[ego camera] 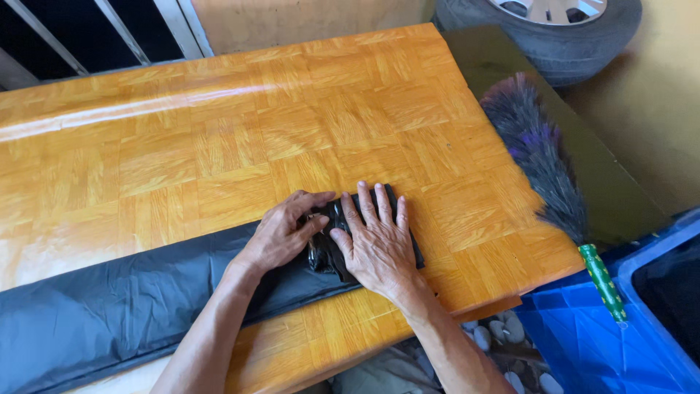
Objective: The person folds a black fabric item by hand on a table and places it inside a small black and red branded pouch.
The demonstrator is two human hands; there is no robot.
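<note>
A long strip of folded black plastic sheet (109,299) lies along the near edge of an orange wood-pattern table (240,131). Its right end is bunched into a thick fold (324,252). My right hand (375,244) lies flat on that fold, fingers spread, pressing it down. To the left of it, my left hand (281,233) pinches the crumpled edge of the fold between thumb and fingers.
A purple-grey feather duster (536,149) with a green handle (603,281) lies on a dark board to the right of the table. A blue plastic crate (583,332) stands at lower right, a car tyre (561,33) at the top right. Pebbles lie under the table edge.
</note>
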